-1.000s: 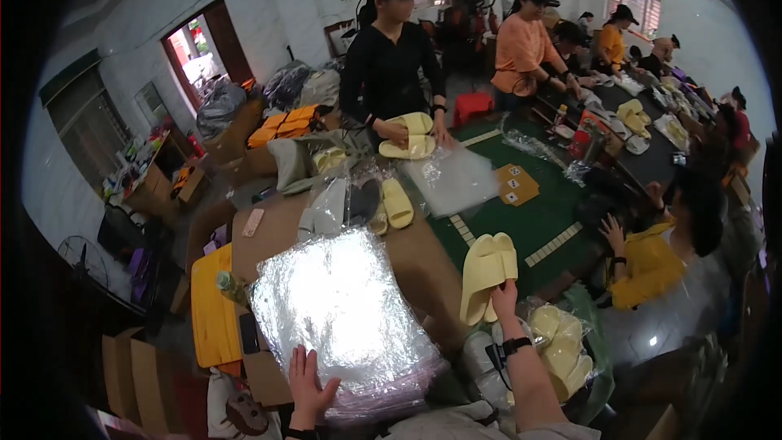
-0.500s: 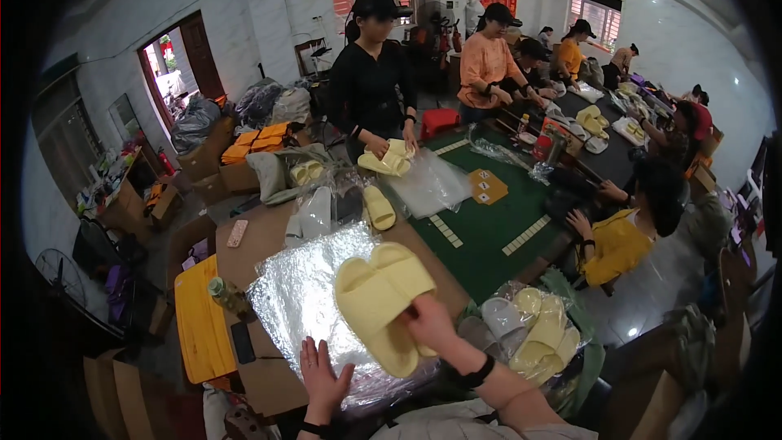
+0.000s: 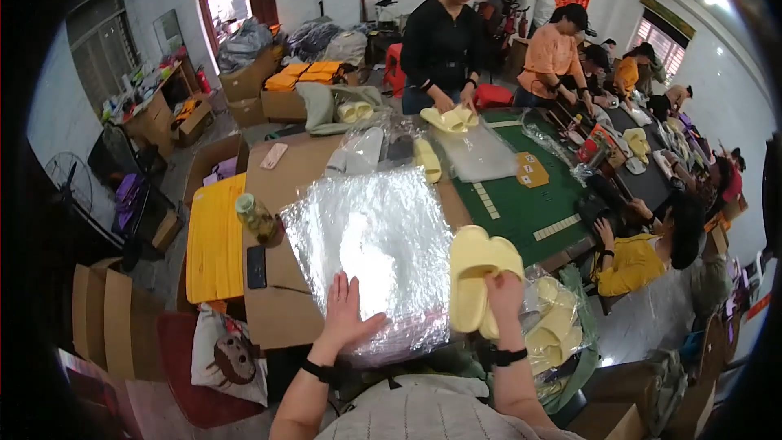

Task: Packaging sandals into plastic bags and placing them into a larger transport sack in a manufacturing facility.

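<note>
A pair of pale yellow slippers (image 3: pixel 467 277) is gripped by my right hand (image 3: pixel 503 297), just right of a stack of shiny clear plastic bags (image 3: pixel 383 228). My left hand (image 3: pixel 346 314) lies flat on the near part of that stack, fingers stretched out. To the right of my right hand, wrapped yellow slippers (image 3: pixel 554 330) lie in a heap in clear plastic. Beyond the stack, a single yellow slipper (image 3: pixel 427 160) rests near a grey one (image 3: pixel 366 147).
Left on the cardboard-covered table are a jar (image 3: pixel 255 218), a dark phone (image 3: pixel 257 267), a pink phone (image 3: pixel 274 156) and yellow packets (image 3: pixel 213 240). Across the table a person in black (image 3: pixel 446 41) handles yellow slippers. A person in yellow (image 3: pixel 643 257) sits at the right.
My right hand has carried the slippers rightward off the plastic bags. My left hand has come down flat on the stack. The whole view has shifted.
</note>
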The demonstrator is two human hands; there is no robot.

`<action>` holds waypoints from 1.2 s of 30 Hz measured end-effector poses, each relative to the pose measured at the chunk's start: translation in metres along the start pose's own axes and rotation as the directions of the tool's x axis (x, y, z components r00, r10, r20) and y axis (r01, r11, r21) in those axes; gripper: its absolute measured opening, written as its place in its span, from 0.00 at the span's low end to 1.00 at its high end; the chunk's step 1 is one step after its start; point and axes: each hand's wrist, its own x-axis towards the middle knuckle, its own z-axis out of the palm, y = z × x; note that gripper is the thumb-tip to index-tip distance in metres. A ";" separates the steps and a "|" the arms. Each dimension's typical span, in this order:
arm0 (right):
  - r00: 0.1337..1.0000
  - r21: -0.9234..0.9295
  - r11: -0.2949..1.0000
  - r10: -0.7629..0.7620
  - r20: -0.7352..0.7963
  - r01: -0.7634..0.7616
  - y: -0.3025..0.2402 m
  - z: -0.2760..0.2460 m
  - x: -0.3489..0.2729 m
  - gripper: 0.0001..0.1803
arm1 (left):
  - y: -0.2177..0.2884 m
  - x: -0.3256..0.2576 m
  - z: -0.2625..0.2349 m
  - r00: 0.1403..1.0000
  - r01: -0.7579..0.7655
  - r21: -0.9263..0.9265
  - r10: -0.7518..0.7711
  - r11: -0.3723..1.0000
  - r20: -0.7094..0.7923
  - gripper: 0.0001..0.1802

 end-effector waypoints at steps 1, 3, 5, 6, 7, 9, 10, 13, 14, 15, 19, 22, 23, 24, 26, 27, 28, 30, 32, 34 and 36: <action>0.996 0.137 0.987 0.079 0.035 -0.083 0.020 -0.009 -0.007 0.16 | -0.013 0.004 0.004 0.998 -0.019 -0.036 0.021 0.999 0.064 0.57; 0.992 0.182 0.976 0.126 -0.007 -0.122 0.030 -0.029 -0.025 0.14 | -0.029 0.005 -0.001 0.983 -0.022 -0.130 0.045 0.991 0.181 0.60; 0.980 0.219 0.958 0.198 -0.028 -0.187 0.044 -0.046 -0.043 0.13 | -0.027 0.008 -0.014 0.972 -0.048 -0.167 0.085 0.985 0.217 0.58; 0.963 0.264 0.933 0.265 -0.044 -0.245 0.049 -0.051 -0.050 0.12 | -0.026 0.007 -0.019 0.962 -0.070 -0.199 0.119 0.978 0.247 0.57; 0.962 0.263 0.932 0.269 -0.040 -0.249 0.053 -0.055 -0.057 0.12 | -0.024 0.006 -0.023 0.964 -0.124 -0.144 0.153 0.982 0.218 0.55; 0.955 0.345 0.902 0.293 -0.045 -0.260 0.058 -0.061 -0.067 0.11 | -0.014 0.003 -0.028 0.966 -0.123 -0.032 0.127 0.992 0.226 0.54; 0.952 0.342 0.900 0.303 -0.049 -0.269 0.058 -0.063 -0.071 0.11 | 0.000 0.005 -0.035 0.966 -0.134 0.076 0.113 0.988 0.232 0.53; 0.962 0.418 0.881 0.269 -0.056 -0.222 0.053 -0.067 -0.074 0.10 | 0.021 0.010 -0.040 0.944 -0.296 0.119 0.272 0.948 0.185 0.45; 0.971 0.430 0.884 0.230 -0.061 -0.183 0.049 -0.067 -0.075 0.10 | 0.022 0.011 -0.036 0.911 -0.395 0.066 0.381 0.916 0.159 0.41; 0.978 0.439 0.887 0.194 -0.072 -0.144 0.046 -0.067 -0.075 0.09 | 0.025 0.013 -0.030 0.905 -0.401 0.026 0.391 0.916 0.166 0.36; 0.989 0.334 0.935 0.142 -0.039 -0.121 0.018 -0.079 -0.073 0.09 | 0.025 0.015 -0.024 0.913 -0.373 0.038 0.359 0.927 0.196 0.30; 0.997 0.387 0.920 0.075 -0.024 -0.060 0.007 -0.083 -0.075 0.08 | 0.029 0.019 -0.022 0.937 -0.338 -0.047 0.341 0.940 0.075 0.21; 0.999 0.357 0.933 0.047 -0.014 -0.039 -0.002 -0.085 -0.075 0.06 | 0.031 0.020 -0.023 0.936 -0.349 -0.070 0.352 0.935 0.030 0.18; 1.000 0.328 0.945 0.018 -0.004 -0.016 -0.010 -0.087 -0.075 0.06 | 0.033 0.021 -0.024 0.933 -0.360 -0.091 0.360 0.928 -0.016 0.16; 0.999 0.315 0.949 -0.034 0.015 0.028 -0.024 -0.085 -0.077 0.05 | 0.034 0.022 -0.023 0.942 -0.336 -0.141 0.336 0.931 -0.024 0.16; 0.996 0.303 0.950 -0.086 0.032 0.072 -0.029 -0.084 -0.080 0.06 | 0.036 0.023 -0.023 0.949 -0.313 -0.190 0.313 0.931 -0.031 0.16; 0.996 0.302 0.951 -0.083 0.031 0.070 -0.030 -0.080 -0.082 0.06 | 0.039 0.024 -0.024 0.949 -0.314 -0.191 0.314 0.930 -0.029 0.16; 0.928 0.238 0.955 -0.242 0.282 0.177 -0.029 -0.071 -0.088 0.09 | 0.049 0.026 -0.023 0.987 -0.148 -0.255 0.158 0.956 0.019 0.17; 0.854 0.162 0.947 -0.321 0.410 0.279 -0.060 -0.078 -0.086 0.10 | 0.057 0.026 -0.024 0.992 -0.122 -0.272 0.123 0.954 -0.014 0.17; 0.833 0.191 0.919 -0.392 0.389 0.344 -0.052 -0.064 -0.090 0.10 | 0.060 0.027 -0.025 0.995 -0.100 -0.293 0.089 0.951 -0.049 0.17; 0.824 0.066 0.929 -0.355 0.442 0.365 -0.050 -0.057 -0.092 0.12 | 0.061 0.028 -0.024 0.978 -0.196 -0.207 0.176 0.958 -0.111 0.18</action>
